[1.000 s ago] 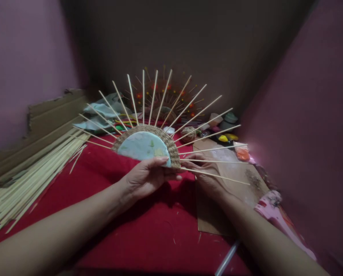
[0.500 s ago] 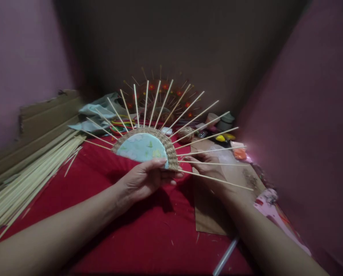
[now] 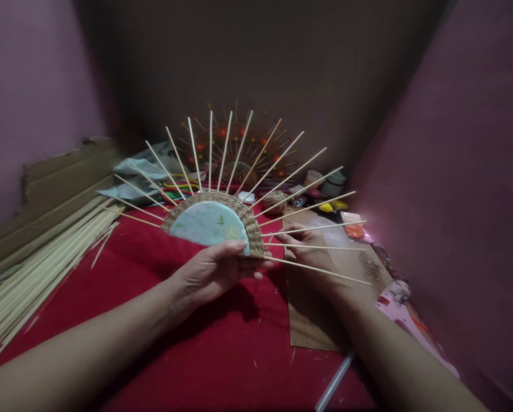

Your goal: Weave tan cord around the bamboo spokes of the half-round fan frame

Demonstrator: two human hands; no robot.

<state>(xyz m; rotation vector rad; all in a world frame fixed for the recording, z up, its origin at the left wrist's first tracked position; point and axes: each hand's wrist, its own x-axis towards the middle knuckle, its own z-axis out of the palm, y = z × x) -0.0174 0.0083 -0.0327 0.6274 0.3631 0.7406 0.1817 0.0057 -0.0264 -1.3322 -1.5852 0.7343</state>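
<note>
My left hand (image 3: 216, 269) grips the lower right corner of a half-round piece, thumb on its front and fingers behind. The piece has a pale blue patterned centre (image 3: 209, 223) and a braided straw border (image 3: 254, 229). Thin wooden sticks (image 3: 277, 154) fan out from the border like rays. My right hand (image 3: 310, 252) is behind the lower right sticks, its bent fingers closed at one of them just beyond the border. The sticks cross in front of this hand and partly hide its fingertips.
A bundle of loose sticks (image 3: 54, 269) lies left on the red cloth (image 3: 188, 355), beside cardboard (image 3: 67, 177). A cardboard sheet (image 3: 312, 326) lies under my right arm, near a glue stick (image 3: 334, 380) and a pink glue gun (image 3: 398, 309). A twine ball (image 3: 276, 201) sits behind.
The half-round piece and my left hand have shifted slightly left in view. My right hand's fingers have moved a little up toward a stick and drawn closer together.
</note>
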